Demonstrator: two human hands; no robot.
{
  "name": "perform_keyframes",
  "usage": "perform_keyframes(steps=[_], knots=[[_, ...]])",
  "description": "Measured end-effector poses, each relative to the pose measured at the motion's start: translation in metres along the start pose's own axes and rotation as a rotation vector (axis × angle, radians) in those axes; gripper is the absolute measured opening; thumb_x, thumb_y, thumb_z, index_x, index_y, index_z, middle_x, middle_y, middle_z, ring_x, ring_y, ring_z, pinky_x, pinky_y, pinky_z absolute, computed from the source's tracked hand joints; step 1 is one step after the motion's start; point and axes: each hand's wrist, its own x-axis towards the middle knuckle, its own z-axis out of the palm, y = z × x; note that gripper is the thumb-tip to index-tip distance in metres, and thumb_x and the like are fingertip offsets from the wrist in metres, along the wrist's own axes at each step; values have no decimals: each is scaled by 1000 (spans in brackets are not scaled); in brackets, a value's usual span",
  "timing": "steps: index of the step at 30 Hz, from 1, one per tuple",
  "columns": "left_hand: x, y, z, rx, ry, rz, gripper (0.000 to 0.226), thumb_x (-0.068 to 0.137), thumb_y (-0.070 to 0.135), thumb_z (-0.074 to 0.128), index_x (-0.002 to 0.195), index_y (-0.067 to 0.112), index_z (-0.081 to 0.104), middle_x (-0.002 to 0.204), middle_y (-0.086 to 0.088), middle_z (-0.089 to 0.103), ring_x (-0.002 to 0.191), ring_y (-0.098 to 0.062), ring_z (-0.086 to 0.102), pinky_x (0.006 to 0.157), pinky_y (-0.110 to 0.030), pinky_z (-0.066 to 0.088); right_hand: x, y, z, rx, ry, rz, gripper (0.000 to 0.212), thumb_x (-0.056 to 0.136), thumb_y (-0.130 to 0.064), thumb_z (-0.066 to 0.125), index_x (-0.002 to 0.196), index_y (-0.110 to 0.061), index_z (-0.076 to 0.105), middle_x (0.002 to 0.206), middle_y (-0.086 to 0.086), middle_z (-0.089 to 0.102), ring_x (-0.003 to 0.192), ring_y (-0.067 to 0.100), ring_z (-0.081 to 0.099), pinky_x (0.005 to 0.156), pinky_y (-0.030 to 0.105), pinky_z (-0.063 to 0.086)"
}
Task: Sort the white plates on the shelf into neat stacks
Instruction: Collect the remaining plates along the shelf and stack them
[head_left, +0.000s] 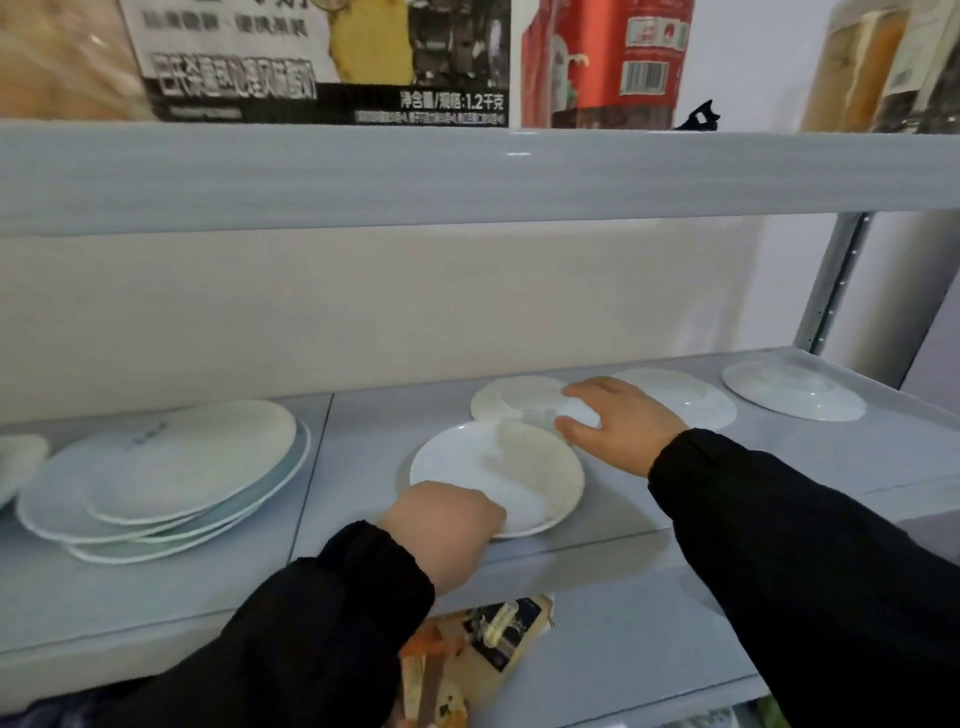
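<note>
Left hand (447, 525) pinches the front plate (483, 467) at its 6 o'clock rim, probably steadying it; right hand (618, 421) grips the smaller plate (519, 397) at 12, likely to stack. Sloppy pile (156, 467) sits at 9.

The front plate (498, 467) in my left grip (447, 519) looks like glazed white ceramic, smooth and glossy. Just behind it, the small plate (519, 397) in my right grip (618, 421) has the same slick glaze, as does the stack (171, 467) to its left. Beneath it the shelf (363, 431) is smooth pale grey with a soft sheen, seemingly painted metal. Behind it to the right, the upright (831, 291) is bare perforated metal. My sleeves (779, 545) are matt black cloth.
</note>
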Motion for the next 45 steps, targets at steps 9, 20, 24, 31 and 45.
perform_keyframes(steps=[9,20,24,31,45], knots=[[-44,-66,14,-107,-10,-185,45,95,11,38,136,22,52,140,0,55,119,-26,56,98,-41,47,33,-53,42,-9,-61,-58,83,76,-78,32,143,-31,46,150,-1,44,138,19,38,114,37,30],[-37,-66,14,-45,-16,-226,49,94,-1,36,139,14,45,142,-6,49,127,-26,49,103,-42,43,38,-42,59,-40,-96,-35,71,90,-63,48,152,-31,33,161,1,27,148,17,23,118,34,20],[-33,-66,14,-24,-38,-275,50,94,-2,36,141,13,41,144,-7,46,129,-26,47,105,-41,42,43,-34,55,-80,-153,-43,75,91,-59,48,156,-33,21,165,-2,12,152,19,6,121,35,13],[-26,-50,2,-105,98,-296,60,102,38,35,156,20,18,161,1,24,151,-19,11,121,-32,9,51,-4,57,-161,-332,-60,96,86,-75,41,159,-25,3,166,-5,1,152,14,-4,122,36,10],[25,13,-25,-146,205,-426,62,100,49,38,154,23,26,155,1,36,143,-16,30,114,-29,25,-26,43,8,-188,-337,-340,96,78,-85,38,156,-32,22,162,-10,21,149,8,19,118,29,23]])
